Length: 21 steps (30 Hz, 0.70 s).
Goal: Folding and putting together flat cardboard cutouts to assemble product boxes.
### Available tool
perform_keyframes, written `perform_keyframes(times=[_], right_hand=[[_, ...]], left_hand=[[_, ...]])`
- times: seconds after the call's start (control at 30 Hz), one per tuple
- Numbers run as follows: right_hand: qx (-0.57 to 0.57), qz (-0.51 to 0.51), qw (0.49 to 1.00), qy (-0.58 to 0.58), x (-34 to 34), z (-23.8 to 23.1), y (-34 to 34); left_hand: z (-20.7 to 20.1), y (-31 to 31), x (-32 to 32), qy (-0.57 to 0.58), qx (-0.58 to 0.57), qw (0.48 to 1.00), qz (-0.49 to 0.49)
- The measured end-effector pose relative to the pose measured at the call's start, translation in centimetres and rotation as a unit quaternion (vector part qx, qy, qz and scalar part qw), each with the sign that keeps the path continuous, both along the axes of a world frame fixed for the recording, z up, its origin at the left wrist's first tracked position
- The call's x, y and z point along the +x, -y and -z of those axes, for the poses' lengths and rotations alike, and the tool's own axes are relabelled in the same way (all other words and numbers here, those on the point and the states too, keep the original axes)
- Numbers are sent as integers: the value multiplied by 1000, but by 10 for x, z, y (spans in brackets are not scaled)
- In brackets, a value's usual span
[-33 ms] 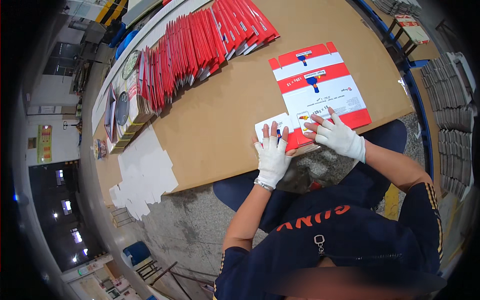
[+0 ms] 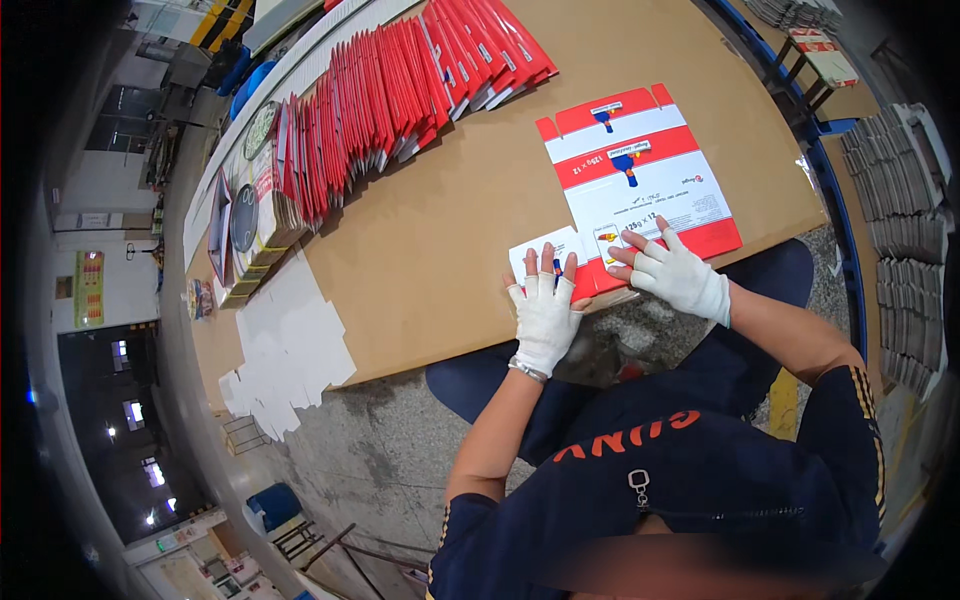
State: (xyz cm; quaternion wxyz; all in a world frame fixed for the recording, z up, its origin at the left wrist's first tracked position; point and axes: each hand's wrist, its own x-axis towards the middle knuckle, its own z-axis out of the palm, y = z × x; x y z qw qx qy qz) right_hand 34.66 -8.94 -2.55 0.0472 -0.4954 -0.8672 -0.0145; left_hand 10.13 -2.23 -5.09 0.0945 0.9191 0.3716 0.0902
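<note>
A red and white carton blank [image 2: 640, 175] lies on the brown table, with small printed pictures on its panels. My left hand [image 2: 545, 315], in a white fingerless glove, rests with fingers spread on a small white flap [image 2: 530, 252] at the carton's near left corner. My right hand [image 2: 680, 277], gloved the same way, lies with its fingers apart on the near edge of the white printed panel. Neither hand grips anything. Whether more blanks lie under this one, I cannot tell.
A long leaning row of red folded cartons [image 2: 390, 95] runs along the table's far left. Beside it stands a strapped stack [image 2: 265, 225] with a dark round object on top. White flat sheets [image 2: 290, 335] overhang the left edge. Grey bundled cardboard [image 2: 895, 180] is piled at the right.
</note>
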Motion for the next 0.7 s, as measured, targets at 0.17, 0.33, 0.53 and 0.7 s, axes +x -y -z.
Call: perform_keyframes(times=[0.17, 0.33, 0.53, 0.7], right_hand=[[6, 2, 1000, -8, 2, 15, 5], [-25, -5, 998, -50, 5, 20, 7], [-88, 6, 985, -151, 7, 5, 5], [-72, 59, 960, -264, -1, 11, 15]], left_hand=[[-1, 3, 8, -51, 30, 998, -24], [-11, 2, 11, -68, 5, 997, -27], [-19, -12, 21, -16, -70, 996, -51], [-12, -54, 53, 34, -50, 987, -146]])
